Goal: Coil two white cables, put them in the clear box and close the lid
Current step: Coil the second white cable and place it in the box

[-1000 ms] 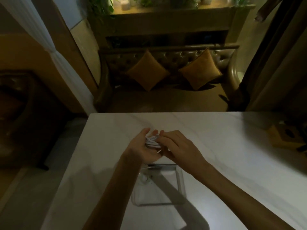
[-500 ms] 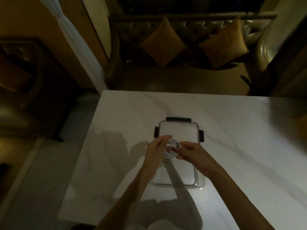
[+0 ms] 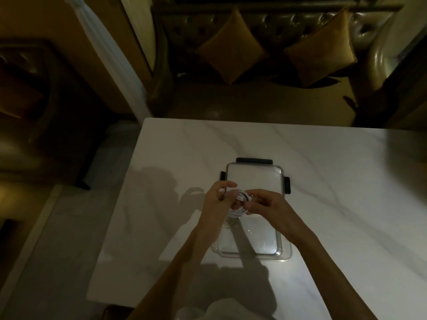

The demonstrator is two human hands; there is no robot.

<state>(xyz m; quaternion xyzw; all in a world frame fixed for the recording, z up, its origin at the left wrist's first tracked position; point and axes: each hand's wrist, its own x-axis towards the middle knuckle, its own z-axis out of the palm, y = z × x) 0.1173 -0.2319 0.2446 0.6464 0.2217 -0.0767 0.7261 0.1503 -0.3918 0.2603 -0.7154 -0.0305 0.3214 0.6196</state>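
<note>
Lid (image 3: 254, 176) behind box (image 3: 280, 255) on table (image 3: 323, 181); sofa (image 3: 265, 100) beyond.

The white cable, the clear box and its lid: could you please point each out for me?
cable (image 3: 235, 212): head view, lower loops of the coil between both hands.
box (image 3: 285, 255): head view, near right rim.
lid (image 3: 254, 175): head view, clear middle panel.

I am looking into a dim home living room. A dark tufted leather sofa (image 3: 265, 26) with two mustard cushions (image 3: 231, 46) sits beyond a white marble-patterned table (image 3: 184, 158). A pale curtain (image 3: 108, 54) hangs at the left, beside a dark armchair (image 3: 34, 88).
</note>
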